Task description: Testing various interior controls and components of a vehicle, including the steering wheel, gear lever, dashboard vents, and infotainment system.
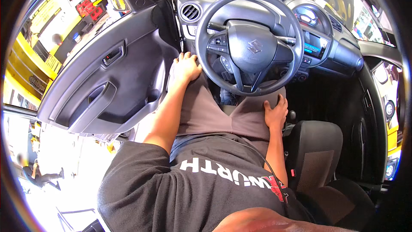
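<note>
I sit in the driver's seat of a car, behind a dark steering wheel point(252, 43). My left hand point(187, 66) rests palm down on my left knee, its fingers extended toward the dashboard, beside the open door point(103, 64). On my right knee lies my right hand point(276, 111), thumb apart from the fingers, close to the gear lever point(292, 115). Neither hand holds anything, and neither touches the wheel. My legs in brown-grey trousers point(206, 107) pass under the wheel; the pedals are mostly hidden.
An instrument cluster point(307, 16) and a lit screen point(314, 44) sit right of the wheel. The passenger seat point(315, 150) stands at my right. A round air vent point(190, 12) is at the left. Outside, a person point(38, 172) is at the lower left.
</note>
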Motion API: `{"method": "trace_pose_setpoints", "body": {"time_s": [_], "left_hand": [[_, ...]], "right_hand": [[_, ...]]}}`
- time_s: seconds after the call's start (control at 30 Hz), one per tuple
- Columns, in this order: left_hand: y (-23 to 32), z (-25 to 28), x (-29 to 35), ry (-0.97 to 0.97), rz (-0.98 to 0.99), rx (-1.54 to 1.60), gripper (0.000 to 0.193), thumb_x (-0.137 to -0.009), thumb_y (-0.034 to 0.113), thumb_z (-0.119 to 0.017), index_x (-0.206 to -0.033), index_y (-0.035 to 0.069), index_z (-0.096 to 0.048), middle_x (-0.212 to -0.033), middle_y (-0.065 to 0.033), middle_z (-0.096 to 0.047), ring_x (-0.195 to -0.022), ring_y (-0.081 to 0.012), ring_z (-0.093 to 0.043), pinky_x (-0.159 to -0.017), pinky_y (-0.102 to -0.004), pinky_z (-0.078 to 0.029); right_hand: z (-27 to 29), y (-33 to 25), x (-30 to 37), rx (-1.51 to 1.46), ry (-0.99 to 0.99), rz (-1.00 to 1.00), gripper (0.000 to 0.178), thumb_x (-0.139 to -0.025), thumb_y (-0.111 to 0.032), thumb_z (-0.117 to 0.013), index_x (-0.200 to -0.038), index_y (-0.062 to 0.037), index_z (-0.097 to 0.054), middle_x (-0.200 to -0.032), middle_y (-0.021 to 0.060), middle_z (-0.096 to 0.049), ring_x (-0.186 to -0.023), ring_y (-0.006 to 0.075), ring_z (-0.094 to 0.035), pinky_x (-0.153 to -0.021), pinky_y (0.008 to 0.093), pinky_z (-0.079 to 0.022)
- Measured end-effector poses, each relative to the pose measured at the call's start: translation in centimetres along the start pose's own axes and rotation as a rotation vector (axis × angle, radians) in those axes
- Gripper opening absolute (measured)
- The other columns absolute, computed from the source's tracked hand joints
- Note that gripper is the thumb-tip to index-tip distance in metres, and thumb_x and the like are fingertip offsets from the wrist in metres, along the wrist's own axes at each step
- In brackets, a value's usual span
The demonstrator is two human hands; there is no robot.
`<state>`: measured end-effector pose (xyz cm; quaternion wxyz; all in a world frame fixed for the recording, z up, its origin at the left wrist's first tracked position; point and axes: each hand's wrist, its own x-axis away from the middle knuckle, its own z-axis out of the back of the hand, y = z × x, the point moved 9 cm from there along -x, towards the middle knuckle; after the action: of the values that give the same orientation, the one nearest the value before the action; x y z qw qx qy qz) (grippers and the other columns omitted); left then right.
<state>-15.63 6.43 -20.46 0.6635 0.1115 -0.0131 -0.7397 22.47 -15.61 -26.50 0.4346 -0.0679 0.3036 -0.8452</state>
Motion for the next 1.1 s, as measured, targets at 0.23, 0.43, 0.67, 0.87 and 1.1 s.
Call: {"method": "trace_pose_setpoints", "body": {"time_s": [0.23, 0.43, 0.67, 0.87, 1.1], "left_hand": [[-0.4, 0.1, 0.0, 0.014, 0.004, 0.029, 0.059, -0.096, 0.048, -0.056, -0.145, 0.016, -0.061, -0.159, -0.0125, -0.047, -0.153, -0.0346, -0.034, -0.124, -0.0587, -0.027], [-0.3, 0.3, 0.2, 0.030, -0.010, 0.020, 0.057, -0.095, 0.046, -0.057, -0.143, 0.017, -0.063, -0.158, -0.0128, -0.048, -0.151, -0.0343, -0.036, -0.123, -0.0581, -0.028], [-0.3, 0.3, 0.1, 0.029, -0.014, 0.018, 0.056, -0.095, 0.046, -0.057, -0.143, 0.017, -0.063, -0.157, -0.0130, -0.049, -0.151, -0.0341, -0.037, -0.122, -0.0572, -0.029], [-0.5, -0.2, -0.2, 0.047, -0.020, 0.007, 0.057, -0.095, 0.046, -0.058, -0.143, 0.017, -0.063, -0.156, -0.0127, -0.050, -0.150, -0.0340, -0.038, -0.122, -0.0566, -0.029], [-2.5, 4.4, -2.5, 0.589, -0.053, 0.331, 0.042, -0.090, 0.034, -0.073, -0.125, 0.013, -0.064, -0.127, -0.0159, -0.061, -0.120, -0.0378, -0.060, -0.105, -0.0522, -0.046]], "right_hand": [[0.1, -0.2, 0.1, 0.003, 0.006, 0.004, 0.078, -0.092, -0.044, -0.074, -0.157, -0.0147, -0.041, -0.164, 0.0202, -0.034, -0.146, 0.0444, -0.038, -0.117, 0.0563, -0.036], [0.2, -0.2, 0.2, -0.003, -0.002, -0.007, 0.078, -0.093, -0.044, -0.073, -0.157, -0.0147, -0.041, -0.164, 0.0201, -0.034, -0.147, 0.0442, -0.037, -0.118, 0.0563, -0.036], [0.0, -0.1, 0.1, 0.006, 0.011, 0.007, 0.078, -0.092, -0.044, -0.074, -0.157, -0.0144, -0.041, -0.164, 0.0202, -0.034, -0.146, 0.0444, -0.037, -0.117, 0.0562, -0.036], [0.0, -0.1, 0.1, 0.003, 0.007, 0.000, 0.077, -0.092, -0.043, -0.074, -0.157, -0.0142, -0.042, -0.164, 0.0203, -0.034, -0.146, 0.0447, -0.038, -0.117, 0.0564, -0.036], [0.5, -0.4, 0.3, -0.004, 0.000, -0.003, 0.078, -0.092, -0.044, -0.074, -0.157, -0.0123, -0.042, -0.164, 0.0208, -0.034, -0.147, 0.0455, -0.037, -0.118, 0.0561, -0.036]]}}
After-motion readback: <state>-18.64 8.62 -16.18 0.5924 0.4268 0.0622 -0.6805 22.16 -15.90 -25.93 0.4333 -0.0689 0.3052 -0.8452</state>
